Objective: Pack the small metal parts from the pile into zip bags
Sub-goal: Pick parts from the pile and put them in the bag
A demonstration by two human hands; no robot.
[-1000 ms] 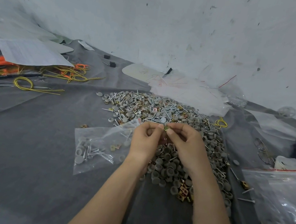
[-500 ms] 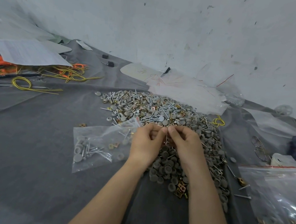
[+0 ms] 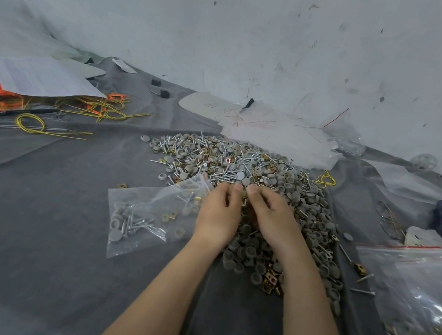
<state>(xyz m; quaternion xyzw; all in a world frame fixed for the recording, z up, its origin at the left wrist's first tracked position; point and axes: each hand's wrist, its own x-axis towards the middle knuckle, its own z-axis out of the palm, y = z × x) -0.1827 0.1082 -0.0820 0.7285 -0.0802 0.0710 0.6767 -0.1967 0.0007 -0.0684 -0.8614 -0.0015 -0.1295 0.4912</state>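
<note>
Both the left hand (image 3: 217, 217) and the right hand (image 3: 269, 218) are pinched by their fingertips on a brass part (image 3: 244, 198) above the pile (image 3: 269, 173), and it is best held firmly until released inside the zip bag (image 3: 146, 213) alongside.

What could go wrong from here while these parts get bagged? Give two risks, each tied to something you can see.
1. The left hand and right hand pinch one tiny brass clip over the pile; if dropped, it would probably vanish among the others.
2. Loose screws lie on the cloth beside the right forearm; a sweep could scatter them.
</note>
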